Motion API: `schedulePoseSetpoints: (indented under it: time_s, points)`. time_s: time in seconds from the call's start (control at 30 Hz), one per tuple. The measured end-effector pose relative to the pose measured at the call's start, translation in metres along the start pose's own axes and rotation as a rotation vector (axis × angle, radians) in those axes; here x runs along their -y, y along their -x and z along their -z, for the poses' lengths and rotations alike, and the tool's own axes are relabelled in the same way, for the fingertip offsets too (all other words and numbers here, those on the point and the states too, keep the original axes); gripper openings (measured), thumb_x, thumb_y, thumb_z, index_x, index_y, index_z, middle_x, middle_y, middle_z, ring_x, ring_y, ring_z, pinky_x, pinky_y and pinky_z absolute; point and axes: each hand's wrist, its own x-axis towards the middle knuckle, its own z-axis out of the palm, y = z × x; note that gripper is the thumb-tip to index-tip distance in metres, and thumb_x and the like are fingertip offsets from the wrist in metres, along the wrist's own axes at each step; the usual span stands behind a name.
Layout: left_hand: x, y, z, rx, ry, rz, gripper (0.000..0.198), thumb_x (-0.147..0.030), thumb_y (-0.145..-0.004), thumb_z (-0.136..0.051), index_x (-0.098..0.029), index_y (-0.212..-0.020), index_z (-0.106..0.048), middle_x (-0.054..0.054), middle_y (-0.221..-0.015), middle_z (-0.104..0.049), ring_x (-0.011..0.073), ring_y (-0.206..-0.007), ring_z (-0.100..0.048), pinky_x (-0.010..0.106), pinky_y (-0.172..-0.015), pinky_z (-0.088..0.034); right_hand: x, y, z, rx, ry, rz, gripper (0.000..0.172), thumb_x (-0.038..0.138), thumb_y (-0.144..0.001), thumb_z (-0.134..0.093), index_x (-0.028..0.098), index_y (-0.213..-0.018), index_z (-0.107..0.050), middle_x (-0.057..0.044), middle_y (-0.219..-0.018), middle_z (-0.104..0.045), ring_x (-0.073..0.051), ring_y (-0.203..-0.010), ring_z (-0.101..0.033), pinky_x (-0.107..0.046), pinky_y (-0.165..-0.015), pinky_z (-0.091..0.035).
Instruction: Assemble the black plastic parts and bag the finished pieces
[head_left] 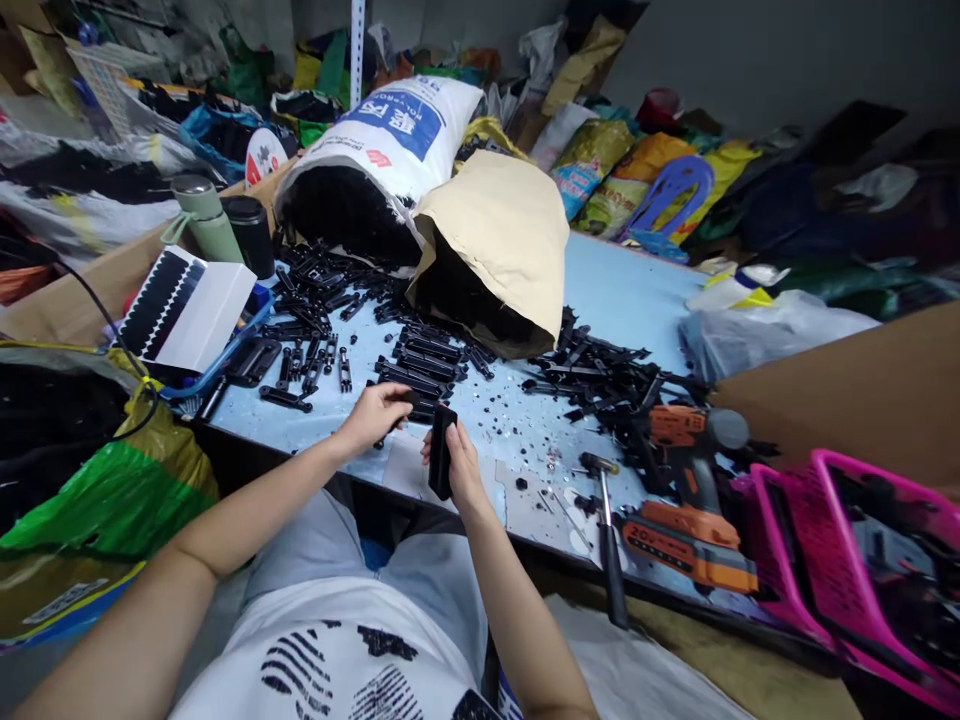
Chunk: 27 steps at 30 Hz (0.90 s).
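Observation:
My right hand (463,465) is wrapped round a long black plastic bar (441,455), held nearly upright above the table's front edge. To its left, the fingers of my left hand (373,418) are pinched together on a small black part, mostly lost against the dark pieces behind. Just beyond both hands lies a row of similar black plastic bars (427,360), side by side. Small black jointed pieces (311,365) are scattered left of the row. A heap of thin black parts (600,375) spreads to the right.
A paper sack (499,240) and a white printed sack (382,130) lie open-mouthed at the back. On the right are a hammer (609,540), an orange cordless drill (686,500) and pink baskets (847,540). A green flask (202,215) and a blue tray (217,375) stand left.

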Motion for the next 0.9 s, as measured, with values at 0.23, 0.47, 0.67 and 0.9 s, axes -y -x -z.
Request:
schedulePoseSetpoints:
  time_s: [0.23, 0.47, 0.67, 0.9]
  points:
    - [0.001, 0.046, -0.025, 0.111, -0.222, -0.074, 0.040, -0.031, -0.087, -0.051, -0.016, -0.124, -0.057, 0.010, -0.110, -0.062, 0.0083, -0.061, -0.060, 0.021, -0.053, -0.049, -0.004, 0.008, -0.001, 0.011, -0.084, -0.020, 0.060, 0.053, -0.085, -0.051, 0.028, -0.138, -0.039, -0.001, -0.081, -0.060, -0.010, -0.055, -0.057, -0.024, -0.048, -0.050]
    - [-0.007, 0.058, -0.024, 0.126, -0.498, -0.379, 0.031, -0.025, -0.087, -0.053, -0.016, -0.115, -0.064, 0.009, -0.097, -0.066, 0.0186, -0.092, -0.061, 0.033, -0.085, -0.049, 0.008, 0.010, 0.031, 0.177, 0.352, 0.197, 0.056, 0.040, -0.079, -0.064, 0.026, -0.132, -0.051, -0.002, -0.090, -0.065, -0.009, -0.059, -0.057, -0.025, -0.057, -0.052]
    - [-0.009, 0.066, -0.035, 0.017, -0.476, -0.478, 0.029, -0.023, -0.089, -0.051, -0.018, -0.115, -0.064, 0.008, -0.092, -0.064, 0.0164, -0.087, -0.061, 0.030, -0.078, -0.051, 0.021, 0.014, 0.037, 0.169, 0.523, 0.331, 0.054, 0.042, -0.081, -0.061, 0.027, -0.132, -0.052, -0.006, -0.109, -0.064, -0.015, -0.076, -0.063, -0.030, -0.067, -0.056]
    - [-0.015, 0.056, -0.036, 0.101, -0.513, -0.629, 0.031, -0.022, -0.090, -0.049, -0.017, -0.118, -0.061, 0.008, -0.093, -0.062, 0.0153, -0.086, -0.060, 0.029, -0.078, -0.050, 0.041, 0.010, 0.044, 0.277, 0.667, 0.448, 0.053, 0.042, -0.078, -0.065, 0.025, -0.128, -0.056, -0.006, -0.105, -0.066, -0.020, -0.093, -0.062, -0.037, -0.087, -0.051]
